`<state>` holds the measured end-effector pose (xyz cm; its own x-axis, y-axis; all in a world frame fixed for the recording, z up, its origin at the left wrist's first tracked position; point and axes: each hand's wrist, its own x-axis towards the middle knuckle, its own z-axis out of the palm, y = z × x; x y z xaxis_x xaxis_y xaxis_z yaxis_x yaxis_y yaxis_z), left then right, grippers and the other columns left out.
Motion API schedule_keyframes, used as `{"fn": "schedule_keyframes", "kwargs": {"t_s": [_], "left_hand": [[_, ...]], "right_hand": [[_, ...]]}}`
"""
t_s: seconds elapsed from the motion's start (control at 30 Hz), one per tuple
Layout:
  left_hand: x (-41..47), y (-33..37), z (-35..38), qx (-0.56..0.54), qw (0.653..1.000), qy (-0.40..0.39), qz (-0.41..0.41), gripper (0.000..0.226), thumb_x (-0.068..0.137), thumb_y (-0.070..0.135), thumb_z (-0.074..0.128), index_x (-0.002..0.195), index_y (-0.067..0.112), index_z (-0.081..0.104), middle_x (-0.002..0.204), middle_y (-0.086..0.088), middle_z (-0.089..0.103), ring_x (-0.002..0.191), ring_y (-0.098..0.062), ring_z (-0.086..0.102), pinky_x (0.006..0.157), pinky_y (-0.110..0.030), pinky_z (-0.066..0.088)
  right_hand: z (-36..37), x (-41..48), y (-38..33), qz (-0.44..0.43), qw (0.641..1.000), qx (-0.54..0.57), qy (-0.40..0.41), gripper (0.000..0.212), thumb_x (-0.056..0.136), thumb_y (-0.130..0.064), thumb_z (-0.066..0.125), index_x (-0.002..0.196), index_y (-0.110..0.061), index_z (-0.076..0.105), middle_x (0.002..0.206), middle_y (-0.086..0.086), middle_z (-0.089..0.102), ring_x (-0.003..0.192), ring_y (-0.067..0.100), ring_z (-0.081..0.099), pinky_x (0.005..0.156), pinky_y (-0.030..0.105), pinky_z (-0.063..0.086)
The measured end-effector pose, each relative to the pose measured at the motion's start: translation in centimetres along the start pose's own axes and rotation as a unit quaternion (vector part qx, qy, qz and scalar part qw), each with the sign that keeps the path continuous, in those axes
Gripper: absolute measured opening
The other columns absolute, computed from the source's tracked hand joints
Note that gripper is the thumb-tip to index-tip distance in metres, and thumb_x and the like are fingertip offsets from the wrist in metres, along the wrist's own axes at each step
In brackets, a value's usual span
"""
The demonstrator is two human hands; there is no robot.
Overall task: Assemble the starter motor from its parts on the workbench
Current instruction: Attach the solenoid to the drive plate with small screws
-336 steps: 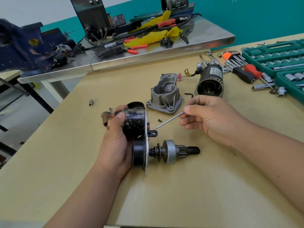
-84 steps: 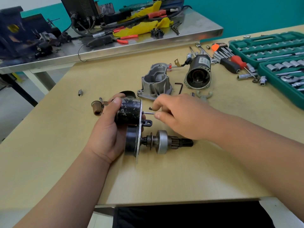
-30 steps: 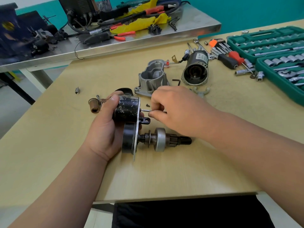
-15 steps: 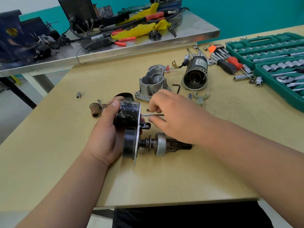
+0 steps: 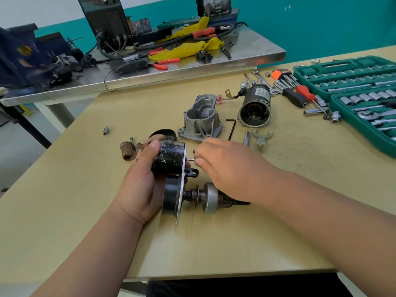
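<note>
My left hand grips the black solenoid of the starter assembly, which lies on the wooden bench. Below the solenoid a metal plate carries the drive shaft with its grey clutch and pinion, pointing right. My right hand pinches a thin metal rod whose tip sits at the plate beside the solenoid; most of the rod is hidden by my fingers. The grey aluminium nose housing and the black motor body lie farther back.
Near the housing lie a black hex key, a pale shift fork, a brass bushing and small screws. Green socket set cases fill the right. A red-handled screwdriver lies beside them. A cluttered steel table stands behind.
My right hand has slid left along the rod toward the solenoid, so less of the rod shows than half a second ago. My left hand keeps its grip.
</note>
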<state>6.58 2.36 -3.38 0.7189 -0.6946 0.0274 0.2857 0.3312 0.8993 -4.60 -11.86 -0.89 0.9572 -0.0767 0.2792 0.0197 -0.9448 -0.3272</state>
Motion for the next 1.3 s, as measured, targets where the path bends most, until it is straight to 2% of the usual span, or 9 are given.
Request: {"fn": "schedule_keyframes", "kwargs": {"t_s": [0.17, 0.27, 0.5, 0.7, 0.9, 1.03, 1.13, 1.23, 1.3], "left_hand": [[-0.1, 0.1, 0.2, -0.011, 1.0, 0.007, -0.005, 0.023, 0.08, 0.037, 0.058, 0.099, 0.026, 0.063, 0.089, -0.006, 0.072, 0.073, -0.022, 0.07, 0.06, -0.038, 0.058], [-0.1, 0.2, 0.4, -0.003, 1.0, 0.009, 0.0, 0.025, 0.078, 0.036, 0.057, 0.1, 0.025, 0.062, 0.085, -0.005, 0.071, 0.069, -0.02, 0.069, 0.057, -0.035, 0.057], [-0.2, 0.2, 0.5, 0.009, 1.0, 0.01, 0.005, 0.03, 0.078, 0.037, 0.057, 0.105, 0.024, 0.059, 0.09, -0.005, 0.071, 0.074, -0.021, 0.069, 0.059, -0.036, 0.057], [-0.2, 0.1, 0.4, 0.004, 1.0, 0.006, 0.013, 0.023, 0.08, 0.036, 0.055, 0.1, 0.025, 0.062, 0.089, -0.005, 0.072, 0.075, -0.02, 0.07, 0.06, -0.035, 0.058], [0.0, -0.2, 0.6, -0.004, 1.0, 0.013, 0.016, 0.021, 0.076, 0.037, 0.056, 0.094, 0.029, 0.064, 0.088, -0.002, 0.07, 0.076, -0.019, 0.068, 0.064, -0.035, 0.056], [-0.2, -0.1, 0.3, -0.005, 1.0, 0.018, 0.017, 0.015, 0.076, 0.033, 0.06, 0.089, 0.031, 0.066, 0.089, -0.011, 0.066, 0.072, -0.027, 0.066, 0.054, -0.035, 0.055], [0.0, 1.5, -1.8, -0.004, 0.999, 0.011, 0.049, 0.018, 0.075, 0.026, 0.06, 0.092, 0.031, 0.063, 0.086, -0.01, 0.068, 0.071, -0.025, 0.069, 0.059, -0.035, 0.057], [-0.1, 3.9, -5.2, 0.019, 0.995, -0.037, 0.086, 0.031, 0.089, 0.018, 0.034, 0.092, 0.033, 0.061, 0.093, -0.005, 0.069, 0.078, -0.024, 0.07, 0.067, -0.032, 0.057], [-0.4, 5.0, -7.3, 0.017, 0.995, -0.036, 0.09, 0.04, 0.09, 0.017, 0.024, 0.093, 0.033, 0.061, 0.096, -0.005, 0.069, 0.08, -0.025, 0.07, 0.07, -0.034, 0.056]], "right_hand": [[-0.4, 0.1, 0.1, 0.029, 0.997, 0.06, 0.033, 0.01, 0.093, -0.031, 0.056, 0.09, -0.023, 0.051, 0.088, -0.014, 0.045, 0.079, 0.006, 0.048, 0.069, 0.023, 0.04], [-0.7, 0.0, 0.0, 0.004, 0.999, 0.032, 0.037, 0.014, 0.095, -0.028, 0.054, 0.082, -0.022, 0.05, 0.081, -0.014, 0.044, 0.074, 0.008, 0.045, 0.064, 0.026, 0.037], [-0.7, 0.1, 0.2, -0.022, 0.999, -0.007, 0.046, 0.021, 0.098, -0.033, 0.045, 0.095, -0.022, 0.064, 0.086, -0.012, 0.056, 0.078, 0.009, 0.05, 0.068, 0.033, 0.046], [-0.7, 0.3, 0.4, 0.043, 0.993, 0.107, 0.015, 0.024, 0.095, -0.035, 0.053, 0.085, -0.021, 0.069, 0.074, -0.004, 0.066, 0.066, 0.009, 0.057, 0.061, 0.028, 0.049], [-0.6, 0.4, 0.8, 0.102, 0.963, 0.246, -0.031, 0.024, 0.093, -0.034, 0.058, 0.073, -0.026, 0.067, 0.051, -0.016, 0.055, 0.042, 0.001, 0.047, 0.04, 0.01, 0.033], [-1.2, 0.5, 1.7, 0.094, 0.984, 0.144, -0.044, 0.019, 0.093, -0.04, 0.054, 0.081, -0.031, 0.065, 0.08, -0.01, 0.068, 0.071, 0.007, 0.063, 0.066, 0.025, 0.053], [-1.4, 0.1, 3.2, 0.135, 0.987, 0.062, -0.056, 0.019, 0.094, -0.039, 0.053, 0.083, -0.03, 0.066, 0.08, -0.011, 0.065, 0.073, 0.006, 0.061, 0.067, 0.028, 0.052], [-0.6, 0.2, 3.6, 0.121, 0.988, -0.046, -0.084, 0.023, 0.093, -0.038, 0.048, 0.088, -0.026, 0.068, 0.086, -0.008, 0.066, 0.079, 0.011, 0.061, 0.07, 0.037, 0.054], [0.1, 0.5, 3.1, 0.1, 0.987, -0.088, -0.085, 0.022, 0.093, -0.04, 0.046, 0.091, -0.03, 0.065, 0.092, -0.011, 0.062, 0.084, 0.011, 0.058, 0.065, 0.035, 0.05]]}}
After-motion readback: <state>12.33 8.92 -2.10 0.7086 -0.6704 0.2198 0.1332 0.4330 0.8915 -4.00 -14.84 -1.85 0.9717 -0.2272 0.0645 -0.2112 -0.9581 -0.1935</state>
